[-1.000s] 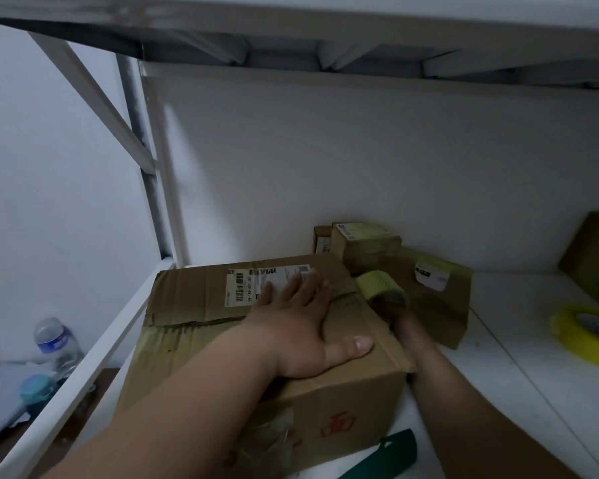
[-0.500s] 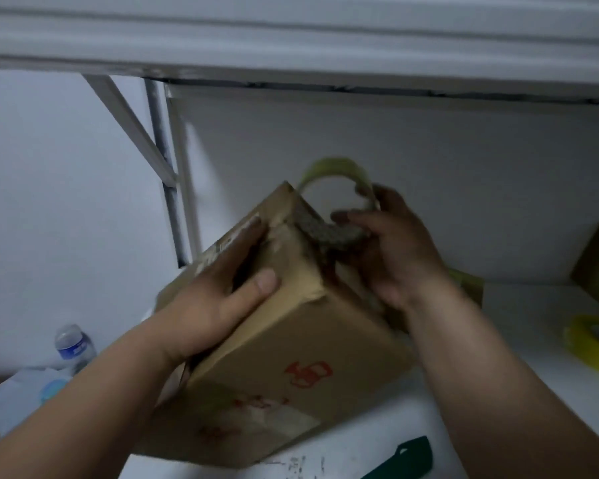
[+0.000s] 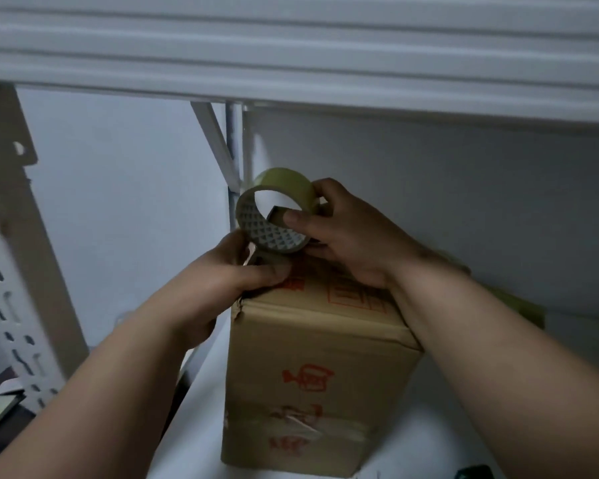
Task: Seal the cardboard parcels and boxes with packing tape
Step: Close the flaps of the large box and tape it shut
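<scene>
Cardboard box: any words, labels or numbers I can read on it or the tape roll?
Nothing readable.
Cardboard box front: red printed characters, too blurred to read.
Box top: red framed print, blurred, partly under the hands.
Tape roll: only a diamond pattern inside the core, no text.

One view only, from head. Looks forward and a bit down, close over both hands: left hand, right hand. Shelf edge fills top above hands. Box right under hands, near. No second view to share.
</scene>
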The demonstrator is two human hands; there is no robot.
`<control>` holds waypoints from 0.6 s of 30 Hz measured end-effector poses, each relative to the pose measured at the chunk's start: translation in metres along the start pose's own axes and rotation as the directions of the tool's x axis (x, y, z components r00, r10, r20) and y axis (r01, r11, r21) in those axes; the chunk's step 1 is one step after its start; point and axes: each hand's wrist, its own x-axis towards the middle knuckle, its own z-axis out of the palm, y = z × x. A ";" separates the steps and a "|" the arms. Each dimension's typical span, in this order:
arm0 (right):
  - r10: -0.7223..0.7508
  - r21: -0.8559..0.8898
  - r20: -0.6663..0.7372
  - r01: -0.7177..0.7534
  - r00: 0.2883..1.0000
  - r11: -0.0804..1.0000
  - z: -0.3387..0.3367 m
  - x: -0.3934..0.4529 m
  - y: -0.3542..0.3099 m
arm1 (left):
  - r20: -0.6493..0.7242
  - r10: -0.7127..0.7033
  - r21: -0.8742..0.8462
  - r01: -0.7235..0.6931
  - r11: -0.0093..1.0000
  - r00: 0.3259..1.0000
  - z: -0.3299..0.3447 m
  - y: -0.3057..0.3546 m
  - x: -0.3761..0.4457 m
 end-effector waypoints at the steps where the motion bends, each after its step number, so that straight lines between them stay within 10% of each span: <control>1: -0.010 -0.031 -0.001 0.010 1.000 0.999 0.001 0.002 0.000 | 0.009 -0.028 -0.054 0.028 0.998 1.000 -0.001 -0.002 0.001; 8: -0.081 -0.228 -0.139 0.048 0.987 0.973 -0.009 -0.001 -0.001 | -0.040 -0.177 -0.374 0.150 0.915 0.983 -0.003 -0.008 0.005; 18: -0.102 -0.606 -0.148 -0.008 0.984 0.795 -0.087 -0.047 -0.032 | -0.217 -0.237 -0.365 0.146 0.919 0.947 -0.002 -0.006 0.007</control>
